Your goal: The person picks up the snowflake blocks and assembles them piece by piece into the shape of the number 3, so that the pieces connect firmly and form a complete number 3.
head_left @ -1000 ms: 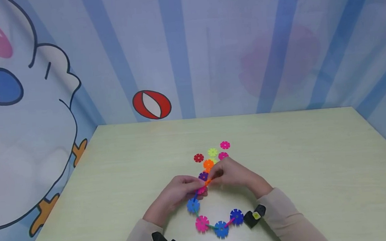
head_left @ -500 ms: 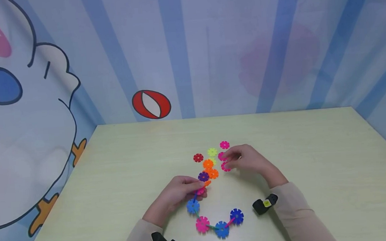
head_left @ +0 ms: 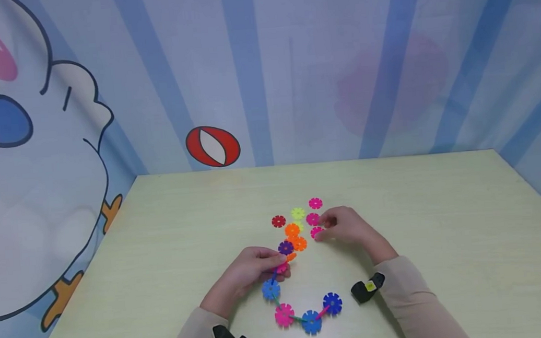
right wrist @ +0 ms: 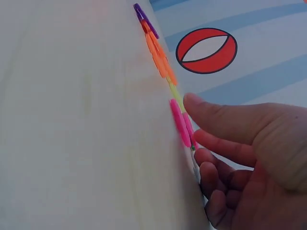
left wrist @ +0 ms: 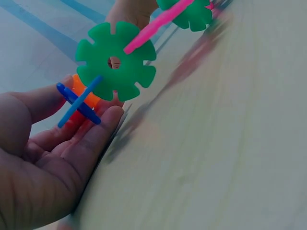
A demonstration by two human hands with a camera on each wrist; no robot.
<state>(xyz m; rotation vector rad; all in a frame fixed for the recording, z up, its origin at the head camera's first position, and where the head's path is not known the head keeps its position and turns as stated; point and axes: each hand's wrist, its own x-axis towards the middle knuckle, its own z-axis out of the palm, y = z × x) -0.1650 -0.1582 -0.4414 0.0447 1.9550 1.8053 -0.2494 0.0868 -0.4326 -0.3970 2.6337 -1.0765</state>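
**Already a chain of discs, with loose ones waiting**

Clearly the chain of snowflake discs [head_left: 288,293] is part-built: it runs from the dark blue disc [head_left: 332,303] near the right wrist, through a blue disc [head_left: 311,321], a pink one [head_left: 284,314] and another blue one [head_left: 271,289], up into the left hand [head_left: 251,270]. That hand grips the upper end, fingers curled round the joint where a pink piece and an orange piece meet just below the purple disc [head_left: 285,247]. In the left wrist view the palm cups a blue disc edge-on against an orange one, with a green disc [left wrist: 115,62] slotted above; which link of the chain that is cannot be matched from the head view.

Just beyond the left fingers lie two orange discs [head_left: 295,236], touching or overlapping. The right hand [head_left: 345,225] rests past them, its fingers bent loosely at two pink discs [head_left: 313,219]; the right wrist view shows a fingertip [right wrist: 194,101] beside the pink edges, but whether it pinches one or only touches cannot be told.

So several links appear joined, and by judgement some loose pieces remain: a yellow-green disc [head_left: 297,213], a red disc [head_left: 278,221] and a far pink disc [head_left: 315,203], all beyond both hands on the table [head_left: 444,230].

The wrist views are blurred, and the slots between links are too small to check.
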